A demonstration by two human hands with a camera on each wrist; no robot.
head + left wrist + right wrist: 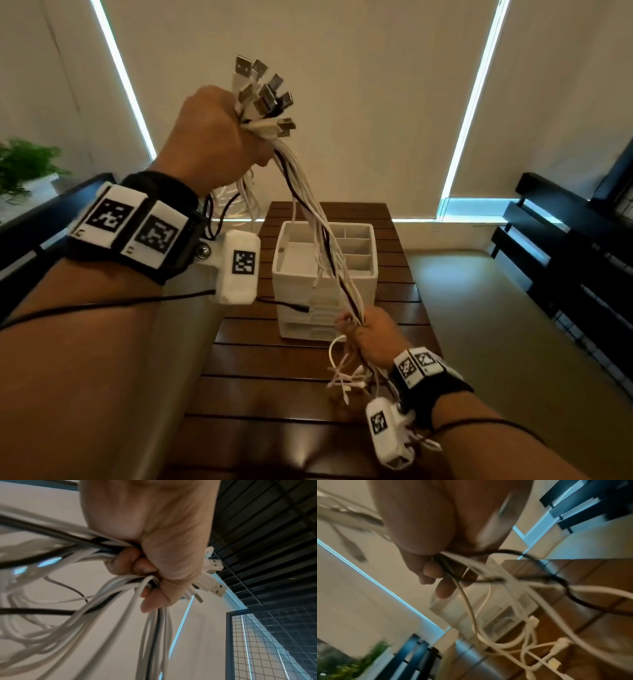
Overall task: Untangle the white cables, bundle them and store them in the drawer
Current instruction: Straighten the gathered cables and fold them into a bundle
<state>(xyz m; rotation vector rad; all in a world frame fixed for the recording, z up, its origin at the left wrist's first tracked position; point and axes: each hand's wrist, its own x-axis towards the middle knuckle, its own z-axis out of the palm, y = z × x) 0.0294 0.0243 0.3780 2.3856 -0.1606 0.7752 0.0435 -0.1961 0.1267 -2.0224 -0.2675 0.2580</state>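
Observation:
My left hand [219, 137] is raised high and grips a bunch of white cables [318, 222] just below their USB plugs [263, 92], which fan out above the fist. One black cable runs inside the bunch. The cables stretch taut down to my right hand [371, 334], which grips them low, in front of the white drawer unit [325, 274]. Loose small-plug ends [346, 377] dangle below that hand. The left wrist view shows my left hand [145, 563] with fingers curled round the cables [96, 601]. The blurred right wrist view has my right hand [440, 577] holding cables [489, 628].
The white drawer unit with an open compartmented top stands on a dark slatted wooden table [281, 394]. Black benches [561, 246] flank the table at right and left. A green plant [24, 164] sits far left. Roller blinds cover the windows behind.

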